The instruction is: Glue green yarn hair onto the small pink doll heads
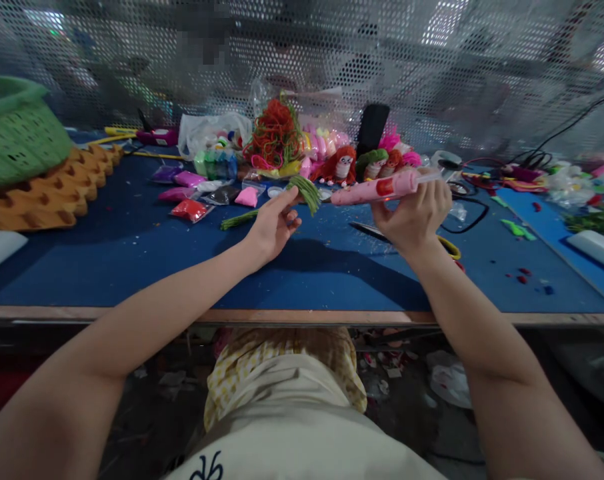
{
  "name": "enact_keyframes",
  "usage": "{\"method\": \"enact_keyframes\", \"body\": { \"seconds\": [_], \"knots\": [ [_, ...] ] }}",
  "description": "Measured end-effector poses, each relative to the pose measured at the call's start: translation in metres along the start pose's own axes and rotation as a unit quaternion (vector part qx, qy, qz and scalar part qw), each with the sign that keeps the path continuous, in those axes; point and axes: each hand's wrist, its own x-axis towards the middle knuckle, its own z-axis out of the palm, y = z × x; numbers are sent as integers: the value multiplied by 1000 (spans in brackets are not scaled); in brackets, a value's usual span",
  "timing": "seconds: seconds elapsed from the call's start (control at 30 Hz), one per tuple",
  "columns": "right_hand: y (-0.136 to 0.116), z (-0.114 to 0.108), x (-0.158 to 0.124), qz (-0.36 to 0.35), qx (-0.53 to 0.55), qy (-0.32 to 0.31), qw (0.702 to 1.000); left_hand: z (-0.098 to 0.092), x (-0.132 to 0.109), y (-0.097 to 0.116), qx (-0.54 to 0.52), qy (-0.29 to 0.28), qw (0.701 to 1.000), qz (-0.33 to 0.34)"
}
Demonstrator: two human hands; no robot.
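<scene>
My left hand pinches a small bundle of green yarn that fans out and droops to the right. In my right hand is a pink hot glue gun, with a clear glue stick showing at its back end. The gun's nozzle points left at the yarn, close to it but apart. Another green yarn bundle lies on the blue table behind my left hand. Scissors with yellow handles lie under my right hand, partly covered by it.
Yarn-haired dolls and an orange-green yarn heap line the back. Several coloured packets lie left of centre. A green basket and orange egg-tray-like sheet stand left. A blue board with scraps lies right, near black cables.
</scene>
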Motion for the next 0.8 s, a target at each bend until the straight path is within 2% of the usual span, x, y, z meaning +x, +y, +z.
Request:
{"method": "enact_keyframes", "body": {
  "seconds": [0.13, 0.27, 0.33, 0.37, 0.4, 0.47, 0.53, 0.6, 0.7, 0.8],
  "knots": [
    [4, 7, 11, 76, 38, 9, 996, 0, 2, 6, -26, 23, 999, -2],
    [23, 28, 19, 120, 39, -98, 987, -1, 1, 7, -21, 1, 1000, -2],
    [36, 41, 21, 111, 27, -172, 978, 0, 0, 5, -1, -10, 1000, -1],
    [42, 47, 21, 100, 32, -195, 975, 0, -1, 4, 11, -15, 1000, 3],
    [45, 51, 21, 93, 44, -192, 976, 0, -2, 3, 23, -21, 999, 10],
    [45, 53, 22, 81, 85, -98, 988, 1, -4, 1, 49, -31, 998, 27],
    [32, 46, 20, 63, 120, -3, 991, 1, -4, -2, 77, -36, 995, 42],
    [11, 34, 15, 5, 175, 47, 983, 0, -4, -5, 106, -35, 992, 55],
    [-24, 16, -1, -129, 383, 111, 908, -1, -2, -9, 143, -20, 987, 77],
    [-46, 10, -16, -170, 458, 104, 867, -1, -2, -12, 167, -14, 982, 88]
  ]
}}
